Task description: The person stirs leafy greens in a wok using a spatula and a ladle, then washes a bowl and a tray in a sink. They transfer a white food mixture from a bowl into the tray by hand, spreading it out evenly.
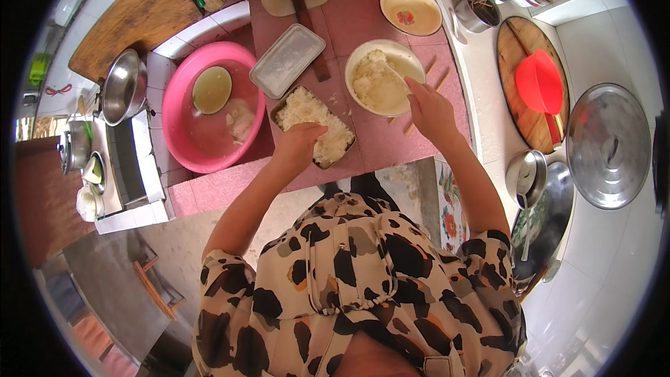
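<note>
My left hand (299, 146) is at the near left side of a rectangular container (276, 108), its thumb over the rim and the other fingers hidden. Cooked white rice (327, 136) fills this container. In my right hand (430, 110) is the handle of a white spoon (393, 71). The spoon's end reaches into the rice in a cream enamel bowl (416, 69), to the right of the container. Wooden chopsticks (442, 78) lie partly under that bowl. A pale rectangular lid (288, 60) rests just behind the container.
A pink basin (175, 139) at left holds liquid and a floating green bowl (212, 90). Behind the lid lies a long-handled paddle (309, 29). Another enamel bowl (411, 10) stands at the back. Along the right counter are a red ladle (539, 84), a small pot (539, 188) and a wok (560, 209).
</note>
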Available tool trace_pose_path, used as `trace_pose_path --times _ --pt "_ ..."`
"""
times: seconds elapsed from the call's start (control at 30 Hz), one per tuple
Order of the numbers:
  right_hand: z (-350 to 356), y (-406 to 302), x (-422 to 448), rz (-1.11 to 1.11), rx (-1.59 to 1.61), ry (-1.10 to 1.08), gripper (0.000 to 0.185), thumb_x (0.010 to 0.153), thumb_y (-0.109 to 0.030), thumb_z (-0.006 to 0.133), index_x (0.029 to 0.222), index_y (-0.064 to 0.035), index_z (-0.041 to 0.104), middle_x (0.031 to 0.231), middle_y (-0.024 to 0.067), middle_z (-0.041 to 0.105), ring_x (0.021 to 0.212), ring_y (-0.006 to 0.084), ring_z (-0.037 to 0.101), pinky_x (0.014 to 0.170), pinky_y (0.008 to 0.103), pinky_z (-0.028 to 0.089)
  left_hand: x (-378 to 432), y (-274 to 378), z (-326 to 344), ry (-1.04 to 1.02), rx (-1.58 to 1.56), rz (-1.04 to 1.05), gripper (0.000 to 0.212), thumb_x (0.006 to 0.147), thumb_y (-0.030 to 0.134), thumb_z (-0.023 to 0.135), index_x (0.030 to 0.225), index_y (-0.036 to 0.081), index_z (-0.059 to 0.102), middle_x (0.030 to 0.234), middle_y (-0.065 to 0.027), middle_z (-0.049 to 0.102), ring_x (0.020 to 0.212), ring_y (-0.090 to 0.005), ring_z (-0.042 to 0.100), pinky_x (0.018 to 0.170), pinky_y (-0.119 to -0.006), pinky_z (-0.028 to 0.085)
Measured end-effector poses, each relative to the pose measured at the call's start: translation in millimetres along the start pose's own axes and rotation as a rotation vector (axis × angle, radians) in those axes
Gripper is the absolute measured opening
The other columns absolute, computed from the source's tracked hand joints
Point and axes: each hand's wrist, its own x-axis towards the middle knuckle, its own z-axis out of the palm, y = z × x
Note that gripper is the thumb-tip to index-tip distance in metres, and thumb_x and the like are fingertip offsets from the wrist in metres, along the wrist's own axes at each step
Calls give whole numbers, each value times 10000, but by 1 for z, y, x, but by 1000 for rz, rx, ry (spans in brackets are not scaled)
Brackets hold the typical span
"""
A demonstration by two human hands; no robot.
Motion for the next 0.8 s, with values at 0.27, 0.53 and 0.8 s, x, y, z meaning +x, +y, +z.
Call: trace_pose_path --times 0.27,0.53,0.8 --pt "21 48 30 -144 35 -60 332 840 -114 476 1167 -72 517 915 171 610 810 356 605 695 447 488 64 7 19 0 192 -55 208 803 21 537 972 35 658 858 -145 649 795 -309 620 707 -365 486" --pt "4 39 64 -129 -355 -150 227 814 -60 468 1017 -4 552 842 161 622 761 302 641 618 403 511 114 38 33 157 -215 -290 227 813 43 524 1002 4 643 889 -168 657 779 -277 641 696 -337 494" --pt "22 50 95 -281 -284 -334 129 764 -68 532 823 10 617 809 181 646 766 303 651 624 411 517 99 39 60 409 94 -54 235 796 9 567 1019 28 638 942 -144 617 882 -304 589 769 -365 469"
